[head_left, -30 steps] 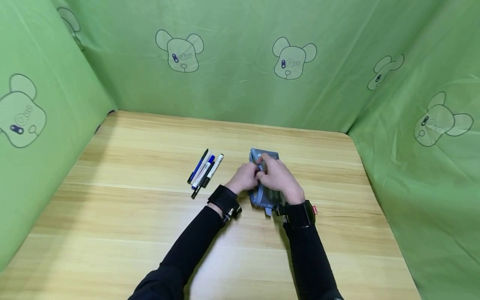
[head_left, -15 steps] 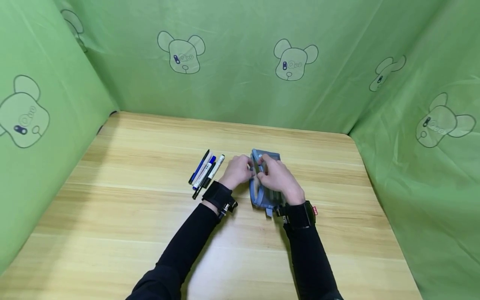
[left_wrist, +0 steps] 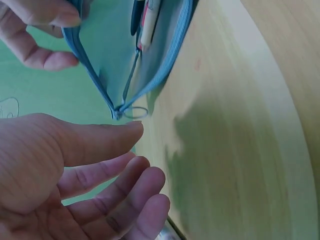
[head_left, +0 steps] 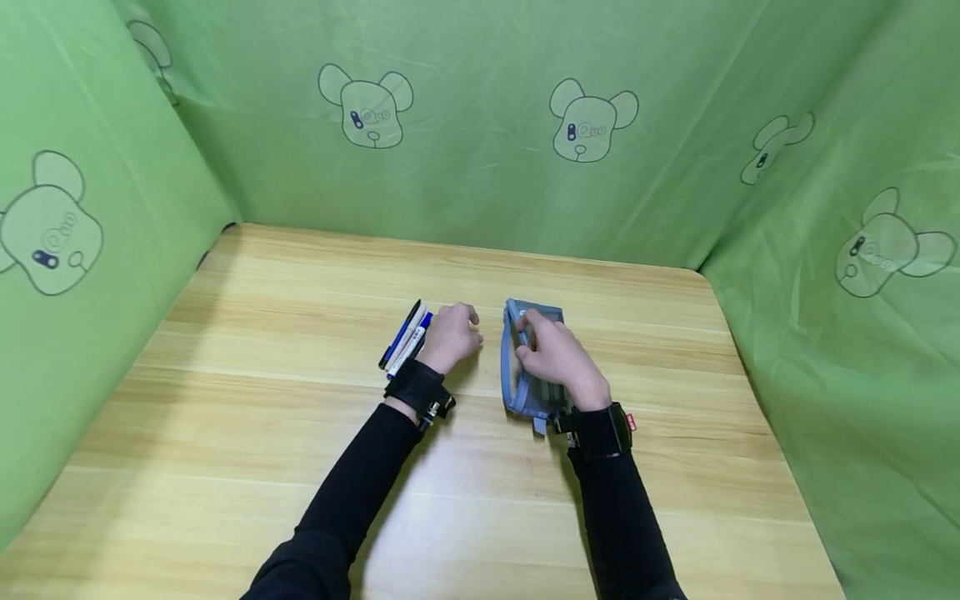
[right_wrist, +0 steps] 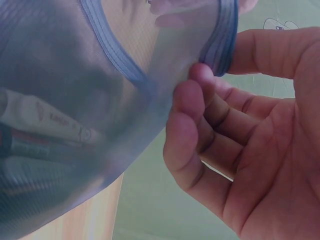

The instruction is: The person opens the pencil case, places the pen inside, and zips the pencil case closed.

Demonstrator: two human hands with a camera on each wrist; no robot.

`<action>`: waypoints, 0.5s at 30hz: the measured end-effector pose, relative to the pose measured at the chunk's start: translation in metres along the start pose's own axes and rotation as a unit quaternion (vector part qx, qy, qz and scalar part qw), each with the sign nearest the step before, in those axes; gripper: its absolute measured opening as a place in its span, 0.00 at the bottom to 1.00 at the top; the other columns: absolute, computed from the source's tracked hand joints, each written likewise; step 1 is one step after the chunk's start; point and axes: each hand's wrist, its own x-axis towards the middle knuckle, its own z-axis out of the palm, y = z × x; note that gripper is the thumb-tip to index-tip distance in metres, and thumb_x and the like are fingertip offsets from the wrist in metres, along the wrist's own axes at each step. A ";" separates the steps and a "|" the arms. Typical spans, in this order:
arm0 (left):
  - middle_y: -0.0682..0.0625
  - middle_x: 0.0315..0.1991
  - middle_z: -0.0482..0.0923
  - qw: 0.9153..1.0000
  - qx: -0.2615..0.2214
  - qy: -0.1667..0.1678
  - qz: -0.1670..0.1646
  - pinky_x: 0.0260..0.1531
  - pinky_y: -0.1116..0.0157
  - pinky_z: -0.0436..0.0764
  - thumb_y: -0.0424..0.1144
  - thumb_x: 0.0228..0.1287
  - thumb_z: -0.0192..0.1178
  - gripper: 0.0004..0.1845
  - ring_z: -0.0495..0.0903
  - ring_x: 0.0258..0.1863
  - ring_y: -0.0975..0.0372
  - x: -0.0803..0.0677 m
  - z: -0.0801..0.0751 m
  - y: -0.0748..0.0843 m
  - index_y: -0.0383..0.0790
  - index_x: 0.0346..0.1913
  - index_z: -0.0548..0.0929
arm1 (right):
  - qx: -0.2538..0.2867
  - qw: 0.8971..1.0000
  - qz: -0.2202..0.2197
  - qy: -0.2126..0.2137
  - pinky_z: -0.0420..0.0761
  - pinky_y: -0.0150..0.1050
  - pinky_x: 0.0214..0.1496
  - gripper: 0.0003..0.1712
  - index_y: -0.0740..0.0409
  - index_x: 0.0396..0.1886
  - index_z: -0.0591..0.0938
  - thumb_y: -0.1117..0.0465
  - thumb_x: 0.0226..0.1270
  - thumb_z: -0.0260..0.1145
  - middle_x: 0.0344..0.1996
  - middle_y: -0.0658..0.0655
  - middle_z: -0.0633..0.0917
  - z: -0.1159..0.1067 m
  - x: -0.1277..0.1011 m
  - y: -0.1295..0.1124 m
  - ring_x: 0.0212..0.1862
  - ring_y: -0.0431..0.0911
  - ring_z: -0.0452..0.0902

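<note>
A blue-grey mesh pencil pouch (head_left: 527, 397) lies on the wooden table (head_left: 247, 433), its zip open along the left edge. My right hand (head_left: 553, 357) holds it, thumb and curled fingers pinching the zip edge (right_wrist: 220, 45). Pens show through the mesh (right_wrist: 45, 125) and in the open mouth (left_wrist: 150, 20). My left hand (head_left: 452, 331) is a little left of the pouch, apart from it, over the right side of a small bunch of pens (head_left: 405, 337). In the left wrist view its fingers (left_wrist: 100, 175) are relaxed and hold nothing, near the zip's ring pull (left_wrist: 136, 112).
Green cloth walls (head_left: 480, 167) printed with bear heads close in the table on the left, back and right. Bare wood stretches in front of both arms and to the far left. Black sleeves and wrist straps cover both forearms.
My left hand has let go of the pouch and moved left onto the loose pens, covering the white marker. The right hand keeps its hold on the pouch.
</note>
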 end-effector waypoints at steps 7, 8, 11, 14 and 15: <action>0.39 0.56 0.85 1.000 0.018 0.008 -0.009 0.48 0.55 0.84 0.36 0.60 0.70 0.18 0.85 0.47 0.49 0.003 -0.007 -0.013 0.36 0.54 0.85 | -0.001 1.000 0.001 -0.001 0.68 0.37 0.27 0.19 0.58 0.60 0.74 0.63 0.71 0.60 0.24 0.55 0.75 0.001 0.000 -0.001 0.23 0.47 0.68; 0.39 0.55 0.85 1.000 0.018 0.012 -0.007 0.48 0.56 0.84 0.36 0.60 0.70 0.18 0.85 0.47 0.49 0.002 -0.008 -0.015 0.35 0.53 0.85 | -0.001 1.000 0.001 -0.001 0.67 0.37 0.27 0.19 0.58 0.60 0.74 0.63 0.71 0.60 0.24 0.55 0.75 0.001 0.000 -0.001 0.23 0.47 0.68; 0.39 0.54 0.86 1.000 0.017 0.019 -0.004 0.43 0.58 0.84 0.35 0.60 0.69 0.17 0.85 0.43 0.50 0.001 -0.010 -0.019 0.35 0.52 0.86 | 0.000 1.000 -0.001 -0.003 0.67 0.37 0.27 0.19 0.58 0.60 0.74 0.63 0.71 0.60 0.24 0.55 0.74 0.002 0.001 0.000 0.23 0.46 0.67; 0.39 0.52 0.87 1.000 0.015 0.022 -0.005 0.40 0.58 0.84 0.34 0.60 0.68 0.15 0.85 0.39 0.51 0.000 -0.012 -0.023 0.34 0.51 0.86 | -0.002 1.000 -0.003 -0.003 0.67 0.37 0.27 0.19 0.58 0.60 0.74 0.63 0.71 0.60 0.24 0.54 0.74 0.002 0.001 0.000 0.23 0.46 0.67; 0.39 0.51 0.87 1.000 0.016 0.023 -0.006 0.39 0.58 0.84 0.34 0.61 0.68 0.15 0.85 0.38 0.52 0.001 -0.013 -0.024 0.34 0.50 0.86 | -0.002 1.000 -0.004 -0.002 0.67 0.37 0.27 0.19 0.58 0.60 0.74 0.63 0.71 0.60 0.24 0.54 0.74 0.002 0.001 0.000 0.23 0.46 0.67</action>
